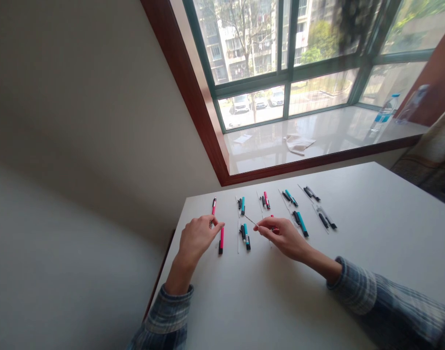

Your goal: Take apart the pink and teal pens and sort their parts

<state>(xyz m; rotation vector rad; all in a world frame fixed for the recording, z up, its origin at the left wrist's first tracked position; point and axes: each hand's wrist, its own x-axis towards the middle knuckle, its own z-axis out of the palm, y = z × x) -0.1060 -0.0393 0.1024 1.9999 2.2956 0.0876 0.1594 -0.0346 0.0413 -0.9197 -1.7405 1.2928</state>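
My right hand pinches a thin pen refill between thumb and fingertips, its dark end pointing up and left. My left hand is closed over the left part of the table, fingers bent together; what they hold, if anything, is hidden. Just below its thumb lies a pink pen barrel with a black end. Beyond its fingers is a pink and black pen. Between my hands lie teal pen barrels beside black pen parts and white refills. Pink parts under my right hand are partly covered.
Further right on the white table lie more disassembled pens, including a teal barrel and a clear barrel with black parts. Behind the table, the windowsill holds a crumpled cloth and a water bottle. A wall stands left.
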